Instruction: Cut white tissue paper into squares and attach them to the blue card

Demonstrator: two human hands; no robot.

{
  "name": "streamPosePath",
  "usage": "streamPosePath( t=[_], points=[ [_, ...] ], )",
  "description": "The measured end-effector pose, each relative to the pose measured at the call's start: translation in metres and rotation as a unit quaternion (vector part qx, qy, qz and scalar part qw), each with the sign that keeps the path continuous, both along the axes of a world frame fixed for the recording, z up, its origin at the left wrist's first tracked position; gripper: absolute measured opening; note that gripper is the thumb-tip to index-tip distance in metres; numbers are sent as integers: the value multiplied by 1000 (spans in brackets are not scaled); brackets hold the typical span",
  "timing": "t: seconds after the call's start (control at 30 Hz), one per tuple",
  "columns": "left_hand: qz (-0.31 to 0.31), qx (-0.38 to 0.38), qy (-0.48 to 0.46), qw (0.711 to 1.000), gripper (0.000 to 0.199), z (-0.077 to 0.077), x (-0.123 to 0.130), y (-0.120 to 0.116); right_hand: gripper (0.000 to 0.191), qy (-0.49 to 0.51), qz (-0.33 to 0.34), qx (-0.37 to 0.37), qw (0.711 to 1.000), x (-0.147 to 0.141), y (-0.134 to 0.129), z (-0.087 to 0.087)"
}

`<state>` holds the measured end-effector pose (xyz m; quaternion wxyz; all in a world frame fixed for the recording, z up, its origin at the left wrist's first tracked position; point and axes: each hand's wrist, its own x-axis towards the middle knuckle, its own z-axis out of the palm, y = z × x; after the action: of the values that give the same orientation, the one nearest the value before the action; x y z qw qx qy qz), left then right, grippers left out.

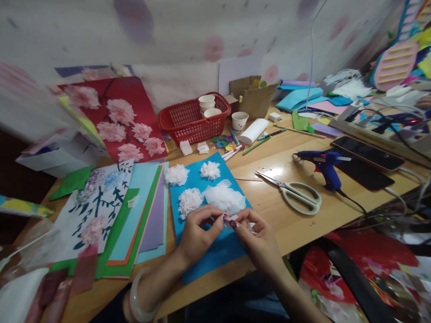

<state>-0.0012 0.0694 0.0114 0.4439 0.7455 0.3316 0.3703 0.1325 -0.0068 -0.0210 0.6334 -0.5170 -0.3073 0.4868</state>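
Note:
My left hand (204, 231) and my right hand (257, 233) meet over a blue sheet (210, 264), fingertips pinched together. Between them is a small piece of white tissue paper (232, 218), partly hidden by the fingers. A further bit of white shows beneath my right fingers. Just beyond the hands lies a loose heap of white tissue (225, 197). Ruffled white paper flowers lie on the blue sheet: one at the left (190, 202), another at the upper left (177, 175), a third at the top (210, 170).
Scissors (299, 197) and a blue glue gun (323, 163) with a cord lie to the right, near two phones (368, 152). A red basket (195, 123) with paper cups stands behind. Coloured sheets (153, 233) and a red flower picture (117, 121) are at the left.

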Motion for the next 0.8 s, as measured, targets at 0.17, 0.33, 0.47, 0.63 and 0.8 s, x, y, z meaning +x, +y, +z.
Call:
streamPosePath(
  t=[0.17,0.33,0.47,0.63,0.8],
  points=[
    [20,-16,0,1000,16,2,0,0,29,3,-6,1,1000,1,0,-3],
    [24,-12,-28,999,14,0,1,1,31,-3,-5,-10,1000,1,-1,-2],
    [21,-10,-51,998,12,-2,2,0,30,-52,4,-16,999,0,0,5],
    [45,-23,-53,997,13,-4,1,1,28,-47,9,-16,999,0,1,5],
    [43,-27,-56,997,11,-4,2,1,30,-34,3,-11,999,1,1,2]
  ],
)
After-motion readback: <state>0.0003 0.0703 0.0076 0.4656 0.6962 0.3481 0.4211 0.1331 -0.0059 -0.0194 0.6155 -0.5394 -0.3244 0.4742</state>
